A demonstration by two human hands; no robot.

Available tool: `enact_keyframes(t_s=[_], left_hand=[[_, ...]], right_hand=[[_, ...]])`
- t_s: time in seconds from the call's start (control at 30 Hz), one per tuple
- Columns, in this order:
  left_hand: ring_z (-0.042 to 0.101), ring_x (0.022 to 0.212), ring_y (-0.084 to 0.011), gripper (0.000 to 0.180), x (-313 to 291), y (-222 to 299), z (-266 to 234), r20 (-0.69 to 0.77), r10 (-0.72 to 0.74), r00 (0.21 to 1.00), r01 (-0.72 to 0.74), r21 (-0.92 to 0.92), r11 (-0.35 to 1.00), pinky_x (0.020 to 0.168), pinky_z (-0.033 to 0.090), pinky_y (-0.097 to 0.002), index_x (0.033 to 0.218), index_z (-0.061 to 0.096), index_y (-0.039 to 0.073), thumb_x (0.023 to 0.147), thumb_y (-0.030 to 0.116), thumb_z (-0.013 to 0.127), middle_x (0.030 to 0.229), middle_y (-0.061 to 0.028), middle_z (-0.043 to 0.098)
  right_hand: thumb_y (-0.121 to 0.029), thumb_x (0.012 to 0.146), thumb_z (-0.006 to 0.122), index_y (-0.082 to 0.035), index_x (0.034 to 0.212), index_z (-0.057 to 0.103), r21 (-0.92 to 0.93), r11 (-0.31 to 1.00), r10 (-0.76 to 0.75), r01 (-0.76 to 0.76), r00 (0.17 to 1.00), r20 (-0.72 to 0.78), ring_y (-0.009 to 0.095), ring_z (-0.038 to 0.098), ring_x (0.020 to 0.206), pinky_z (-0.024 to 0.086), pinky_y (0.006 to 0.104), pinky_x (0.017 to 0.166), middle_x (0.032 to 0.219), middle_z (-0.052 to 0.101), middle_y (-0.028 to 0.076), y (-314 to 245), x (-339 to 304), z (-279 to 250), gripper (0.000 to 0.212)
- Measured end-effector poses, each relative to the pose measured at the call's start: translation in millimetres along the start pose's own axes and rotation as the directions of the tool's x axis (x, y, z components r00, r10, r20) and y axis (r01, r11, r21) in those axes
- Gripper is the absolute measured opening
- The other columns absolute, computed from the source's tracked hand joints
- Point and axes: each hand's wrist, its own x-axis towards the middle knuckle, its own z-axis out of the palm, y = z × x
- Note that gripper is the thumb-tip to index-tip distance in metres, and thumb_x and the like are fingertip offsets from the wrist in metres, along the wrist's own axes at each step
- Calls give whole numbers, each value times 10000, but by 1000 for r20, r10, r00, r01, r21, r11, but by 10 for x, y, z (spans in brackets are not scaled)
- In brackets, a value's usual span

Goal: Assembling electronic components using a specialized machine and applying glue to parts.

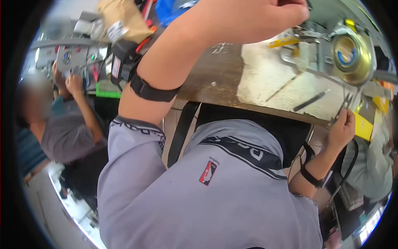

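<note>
My left hand [286,18] is raised over the far side of the table, partly cut off by the upper edge of the view. Its fingers are curled closed, and whatever they may hold does not show. At the table's right front edge, my right hand [343,126] grips a metal tool with two pointed tips [347,101], which stand slightly apart. Left of that tool, a dark pen-like tool [311,100] and a thin brown stick [283,87] lie on a pale, worn sheet [259,85].
A round gold-coloured metal device [362,66] with a tape roll [345,50] stands at the right. A yellow-handled tool [285,42] lies beyond the sheet. Small wire-like bits [222,48] lie on the brown tabletop [199,85]. Other people sit at left [66,139] and right [369,166].
</note>
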Motion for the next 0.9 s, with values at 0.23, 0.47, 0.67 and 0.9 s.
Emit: enact_keyframes(t_s=[0.23, 0.47, 0.67, 0.9], left_hand=[[607, 651, -200, 222, -310, 100, -194, -22, 70, 997, -64, 198, 978, 632, 489, -329, 889, 667, -64, 916, 149, 611, 725, -139, 655], [624, 694, -246, 206, -669, 358, -356, -94, 19, 995, 8, 275, 962, 662, 487, -342, 884, 668, -48, 914, 149, 616, 748, -138, 648], [625, 825, -292, 40, -1381, 278, -435, -74, 62, 995, -8, 577, 817, 730, 497, -352, 882, 697, 69, 860, 99, 712, 886, -86, 670], [587, 804, -276, 79, -2829, 264, -281, -289, 60, 955, 139, 620, 772, 720, 467, -365, 884, 683, 57, 809, 58, 708, 883, -91, 625]], right_hand=[[-219, 994, 633, 47, 1014, 670, -194, 981, -12, 28, 997, 81, 155, 608, 799, 496, 294, 768, 873, 694, 96, -16, -45, 136, 270], [-242, 988, 635, 51, 1019, 672, -178, 983, -27, 43, 995, 92, 173, 616, 780, 503, 311, 753, 856, 699, 112, 53, 33, 128, 297], [-265, 978, 635, 54, 1017, 672, -265, 961, -29, 77, 984, 177, 218, 646, 786, 510, 342, 754, 865, 708, 145, 180, 117, 67, 323], [-308, 980, 617, 38, 1018, 678, -320, 932, -99, 171, 968, 229, 250, 645, 815, 504, 359, 785, 885, 704, 149, 204, 201, 25, 354]])
